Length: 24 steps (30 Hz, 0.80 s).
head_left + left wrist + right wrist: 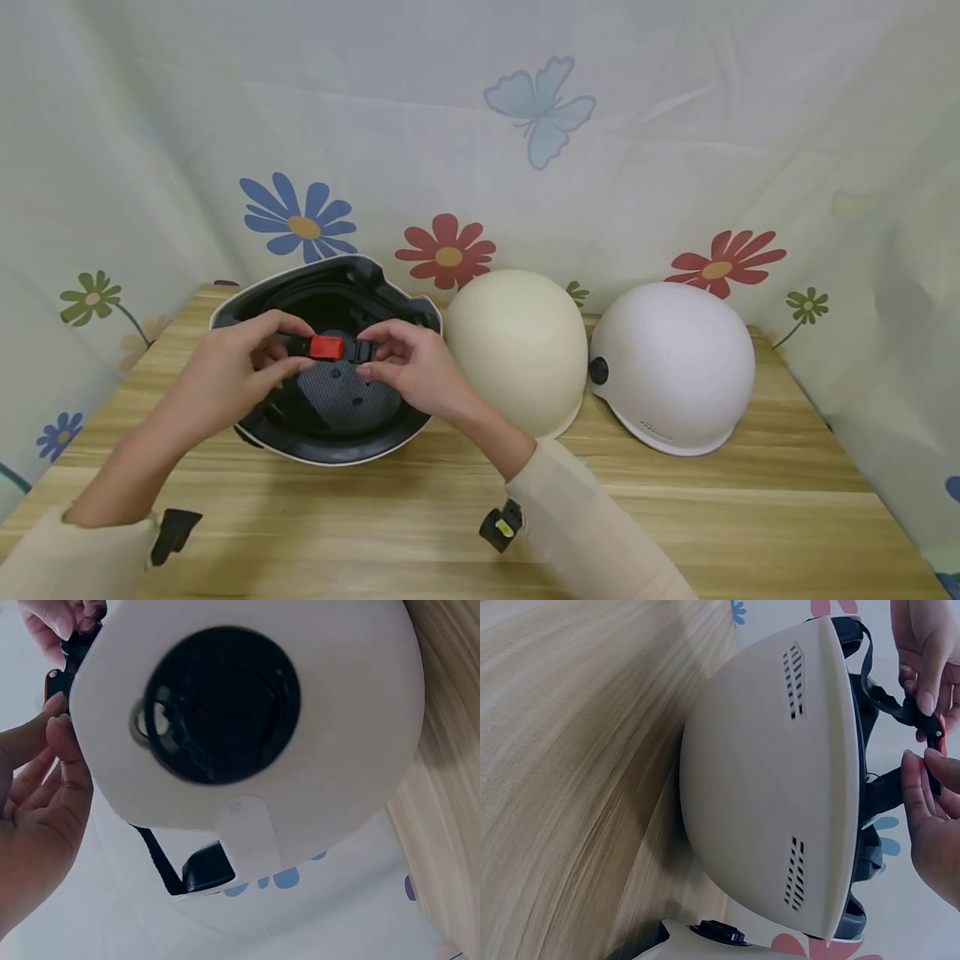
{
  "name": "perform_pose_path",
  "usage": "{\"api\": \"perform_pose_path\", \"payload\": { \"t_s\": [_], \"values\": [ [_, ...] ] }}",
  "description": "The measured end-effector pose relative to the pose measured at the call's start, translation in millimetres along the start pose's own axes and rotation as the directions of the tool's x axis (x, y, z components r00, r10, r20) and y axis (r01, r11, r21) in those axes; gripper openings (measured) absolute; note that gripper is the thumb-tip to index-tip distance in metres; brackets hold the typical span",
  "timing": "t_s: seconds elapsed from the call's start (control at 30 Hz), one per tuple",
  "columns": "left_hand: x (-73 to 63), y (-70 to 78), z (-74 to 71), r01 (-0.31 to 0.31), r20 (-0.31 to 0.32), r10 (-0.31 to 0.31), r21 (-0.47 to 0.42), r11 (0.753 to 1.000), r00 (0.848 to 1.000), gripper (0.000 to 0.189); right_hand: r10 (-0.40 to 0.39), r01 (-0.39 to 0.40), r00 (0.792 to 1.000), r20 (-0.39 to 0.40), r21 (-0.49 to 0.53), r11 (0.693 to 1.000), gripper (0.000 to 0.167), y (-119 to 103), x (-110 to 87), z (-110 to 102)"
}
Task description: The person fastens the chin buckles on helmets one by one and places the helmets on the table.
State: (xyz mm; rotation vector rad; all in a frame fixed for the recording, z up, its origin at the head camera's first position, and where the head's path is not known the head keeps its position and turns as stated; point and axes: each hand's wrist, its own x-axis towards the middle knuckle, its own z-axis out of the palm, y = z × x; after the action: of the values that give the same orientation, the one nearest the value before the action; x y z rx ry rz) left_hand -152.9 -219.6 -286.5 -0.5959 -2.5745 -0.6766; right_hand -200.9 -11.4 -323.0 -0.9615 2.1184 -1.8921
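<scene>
An upturned helmet (337,454) with a black lining lies on the table, its open side up. Across its opening runs a black chin strap (885,791) with a red-and-black buckle (327,347). My left hand (243,362) pinches the red part's end of the buckle between thumb and fingers. On the other side, my right hand (412,367) pinches the black end of the same buckle. The two halves look joined in the head view. In the left wrist view, the off-white shell (345,712) bears a round black disc (225,705), and the helmet hides part of the buckle.
A cream helmet (517,350) stands dome up just right of the upturned one. Farther right is a white helmet (675,367) with a black round knob (598,370). A flower-printed curtain (637,183) hangs behind the wooden table (420,533).
</scene>
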Motion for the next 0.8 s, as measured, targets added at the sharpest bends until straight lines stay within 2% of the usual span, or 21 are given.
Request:
{"api": "perform_pose_path", "payload": {
  "t_s": [0.1,0.27,0.37,0.6,0.8],
  "values": [
    [-0.3,-1.3,0.4,0.017,-0.007,-0.017,-0.012,1.0,1.0,0.031,0.007,-0.007,1.0,0.007,0.004,1.0,0.029,1.0,0.6,0.1],
    [-1.2,-3.6,2.7,-0.013,-0.035,0.012,-0.021,1.0,0.999,0.028,0.005,-0.005,1.0,0.006,0.004,1.0,0.028,1.1,1.0,-0.2],
    [-2.2,-4.6,4.4,-0.016,-0.034,0.014,-0.064,0.998,0.999,0.027,0.006,-0.006,1.0,0.004,0.007,1.0,0.026,1.8,1.0,-1.0],
    [-4.7,-5.8,9.6,-0.011,-0.048,0.006,-0.099,0.995,0.999,0.034,0.021,-0.022,1.0,0.016,0.007,1.0,0.026,3.1,0.5,-2.4],
    [-4.6,-4.6,11.6,-0.026,-0.077,0.016,-0.121,0.992,0.997,0.033,0.002,-0.002,1.0,0.021,0.0,1.0,0.026,5.4,0.8,-2.8]
  ]
}}
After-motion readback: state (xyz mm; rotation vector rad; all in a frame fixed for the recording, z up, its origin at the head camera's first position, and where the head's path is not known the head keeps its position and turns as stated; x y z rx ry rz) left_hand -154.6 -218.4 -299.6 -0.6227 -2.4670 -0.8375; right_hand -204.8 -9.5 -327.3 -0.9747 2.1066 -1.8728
